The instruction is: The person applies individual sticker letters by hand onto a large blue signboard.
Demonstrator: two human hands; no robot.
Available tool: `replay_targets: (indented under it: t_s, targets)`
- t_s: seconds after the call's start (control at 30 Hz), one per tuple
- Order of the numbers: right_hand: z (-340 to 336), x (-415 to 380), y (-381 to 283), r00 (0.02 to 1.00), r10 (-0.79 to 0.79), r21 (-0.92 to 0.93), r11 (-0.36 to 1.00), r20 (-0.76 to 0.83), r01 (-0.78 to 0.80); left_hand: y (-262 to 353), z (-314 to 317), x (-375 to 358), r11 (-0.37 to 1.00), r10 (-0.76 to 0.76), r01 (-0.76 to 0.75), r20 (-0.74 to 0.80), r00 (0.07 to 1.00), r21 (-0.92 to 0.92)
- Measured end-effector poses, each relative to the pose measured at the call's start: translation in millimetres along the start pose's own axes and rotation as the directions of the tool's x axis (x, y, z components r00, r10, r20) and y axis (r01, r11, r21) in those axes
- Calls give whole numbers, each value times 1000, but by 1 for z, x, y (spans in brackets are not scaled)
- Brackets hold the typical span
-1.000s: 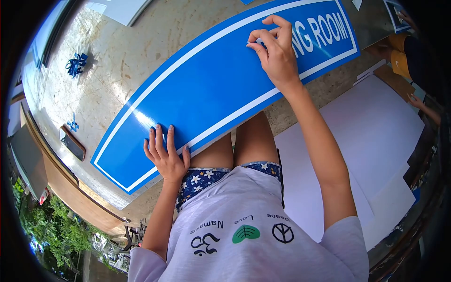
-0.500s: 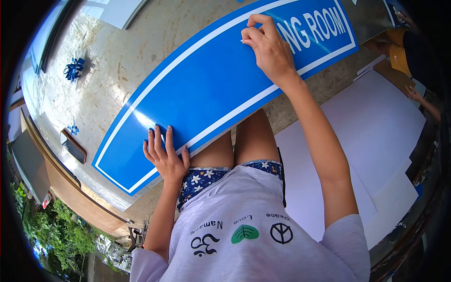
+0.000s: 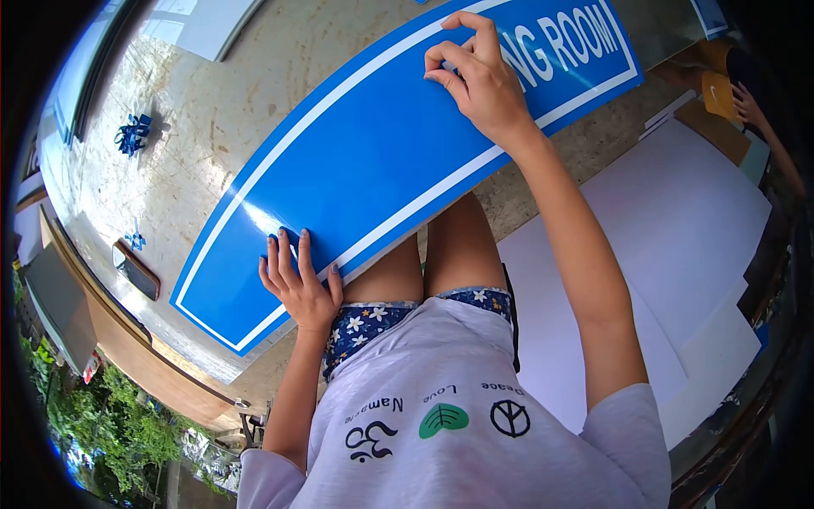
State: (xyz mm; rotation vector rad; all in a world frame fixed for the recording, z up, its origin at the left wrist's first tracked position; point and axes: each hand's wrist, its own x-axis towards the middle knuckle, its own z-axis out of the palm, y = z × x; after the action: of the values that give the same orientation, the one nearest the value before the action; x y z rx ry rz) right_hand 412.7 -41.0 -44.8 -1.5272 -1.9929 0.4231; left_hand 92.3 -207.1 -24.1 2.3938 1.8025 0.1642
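A long curved blue sign (image 3: 356,161) with a white border lies across the table in front of me, slanting up to the right. White letters (image 3: 568,47) near its right end read "NG ROOM"; my hand covers part of the lettering. Flat on the sign's lower left part rests my left hand (image 3: 298,284), fingers spread, thumb by the near edge. My right hand (image 3: 487,89) is over the sign just left of the letters, thumb and index fingertip pinched together. Whatever may be between those fingertips is too small to make out.
Crumpled blue strips (image 3: 133,134) and a phone (image 3: 136,270) are on the table (image 3: 191,102) to the left. Large white sheets (image 3: 661,220) spread out at the right. Another person's hand (image 3: 748,106) shows at the far right edge.
My right hand has shifted slightly left, its other fingers lifting apart from the pinch. My left hand stays put on the sign. The other person's hand at the far right has moved up.
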Motion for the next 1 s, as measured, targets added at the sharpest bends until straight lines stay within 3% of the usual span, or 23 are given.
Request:
replay_targets:
  t_s: [0.2,0.77,1.0]
  targets:
    - [4,-2,-3,999,29,-50,998,17,-28,-1,1,0,1000,9,-9,-5,1000,0]
    - [-8,-17,3,994,97,387,916,52,-110,2,1,1,999,35,-35,-10,999,39]
    - [-16,-24,-1,987,139,405,900,86,-162,2,-1,2,999,36,-35,-3,999,38]
